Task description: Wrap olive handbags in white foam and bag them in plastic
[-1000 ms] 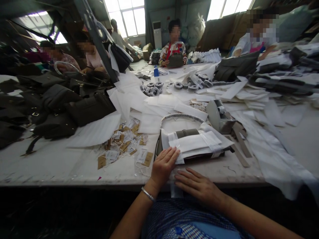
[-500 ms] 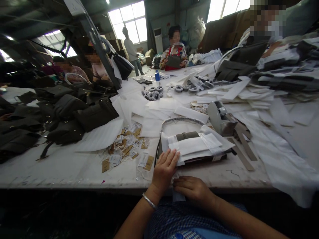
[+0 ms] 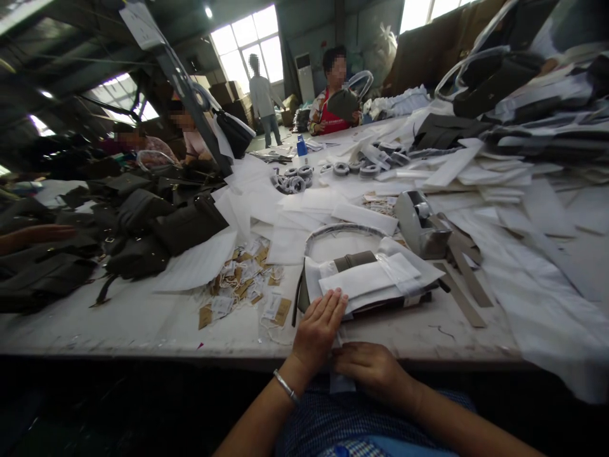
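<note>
My left hand [image 3: 318,327] lies flat, fingers together and stretched out, on the near corner of a dark handbag [image 3: 371,279] wrapped in white foam sheets. The bag rests on the white table [image 3: 118,317] with its wrapped handle [image 3: 342,230] arching behind it. My right hand [image 3: 368,368] is at the table's near edge with fingers curled onto a white strip [image 3: 341,382] that hangs down from the bag's wrapping.
A pile of brown and white hang tags [image 3: 240,279] lies left of the bag. A tape dispenser [image 3: 419,222] stands behind it to the right. Dark handbags [image 3: 143,222] are heaped at left, white foam sheets [image 3: 476,171] at right. Other people work at the far side.
My right hand has drawn back from lying flat on the table edge to curling round the hanging white strip. My left hand has stayed on the bag's corner. The view tilted up.
</note>
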`<act>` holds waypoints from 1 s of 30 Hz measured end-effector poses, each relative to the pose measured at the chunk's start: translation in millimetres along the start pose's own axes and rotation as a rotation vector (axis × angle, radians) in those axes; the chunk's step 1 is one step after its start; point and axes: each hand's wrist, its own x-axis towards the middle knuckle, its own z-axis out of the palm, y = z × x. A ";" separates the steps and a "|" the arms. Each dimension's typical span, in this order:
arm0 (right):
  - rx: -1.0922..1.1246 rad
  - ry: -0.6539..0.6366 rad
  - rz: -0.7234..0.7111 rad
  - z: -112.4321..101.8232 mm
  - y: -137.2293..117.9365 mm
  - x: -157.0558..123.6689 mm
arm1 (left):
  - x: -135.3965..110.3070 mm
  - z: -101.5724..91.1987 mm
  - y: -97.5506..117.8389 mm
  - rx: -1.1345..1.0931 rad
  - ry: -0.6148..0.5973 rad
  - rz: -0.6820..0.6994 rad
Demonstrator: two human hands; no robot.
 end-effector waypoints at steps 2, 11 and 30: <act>-0.010 0.004 0.026 -5.0 -2.6 -8.0 | -1.5 2.3 -3.0 0.000 0.005 0.005; 0.005 -0.011 0.109 -11.3 -21.2 -19.8 | 2.7 3.5 -9.5 -0.027 0.026 0.034; 0.030 0.011 0.099 6.7 -37.2 -3.7 | 1.8 8.1 -13.3 -0.062 0.032 0.006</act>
